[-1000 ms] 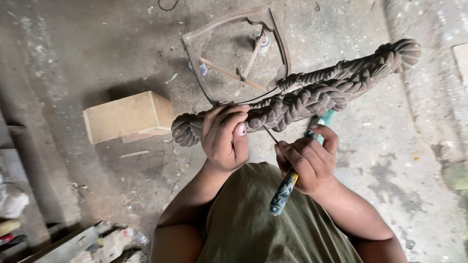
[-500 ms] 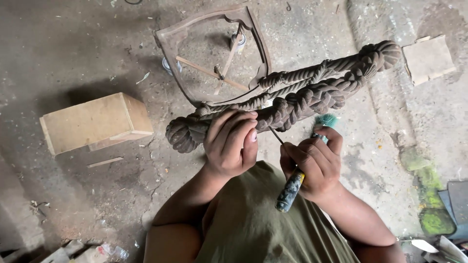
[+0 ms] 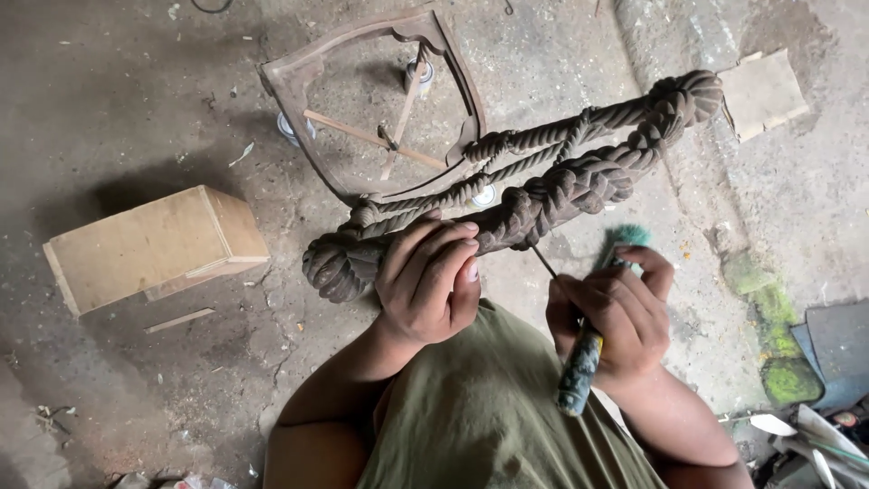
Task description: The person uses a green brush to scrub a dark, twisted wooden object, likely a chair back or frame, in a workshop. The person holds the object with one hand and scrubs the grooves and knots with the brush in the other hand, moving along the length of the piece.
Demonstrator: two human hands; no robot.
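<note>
My left hand [image 3: 427, 279] is clamped around the carved rope-twist wooden piece [image 3: 534, 195], fingers wrapped over its lower bar. My right hand [image 3: 608, 319] is closed on a paintbrush [image 3: 588, 349], bristles just below the carving.

Carved wooden piece [image 3: 543, 195], dark brown, rope-twist pattern, knotted ends; held slanting from centre-left up to upper right. Paintbrush [image 3: 588, 349], teal bristles, paint-spattered handle; upright, right of centre, bristles just below carving.

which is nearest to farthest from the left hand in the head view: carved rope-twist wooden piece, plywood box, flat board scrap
1. Carved rope-twist wooden piece: gripped by the left hand.
2. Plywood box: on the floor, image left.
3. Flat board scrap: far upper right.
</note>
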